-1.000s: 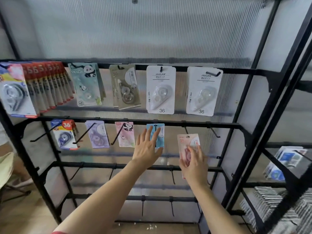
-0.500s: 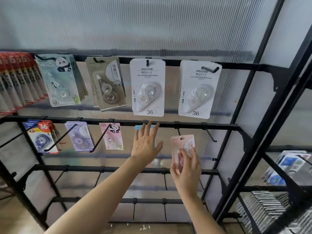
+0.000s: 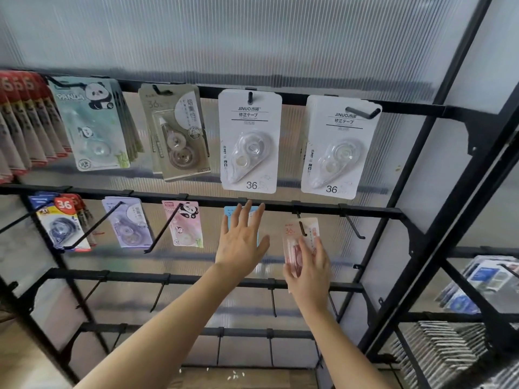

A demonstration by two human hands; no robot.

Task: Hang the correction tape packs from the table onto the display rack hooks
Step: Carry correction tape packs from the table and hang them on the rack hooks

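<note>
- Left hand (image 3: 241,244): raised, back to camera, fingers straight and fanned, holding nothing.
- Right hand (image 3: 309,272): just beside left, slightly lower, pinching pink pack (image 3: 290,238).
- Forearms: bare, reaching upward.

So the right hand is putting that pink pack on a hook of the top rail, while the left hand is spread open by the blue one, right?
Not quite: the head view shows the right hand holding the pink pack at a hook on the second rail, not the top one. The left hand is indeed spread open by the blue pack.
</note>
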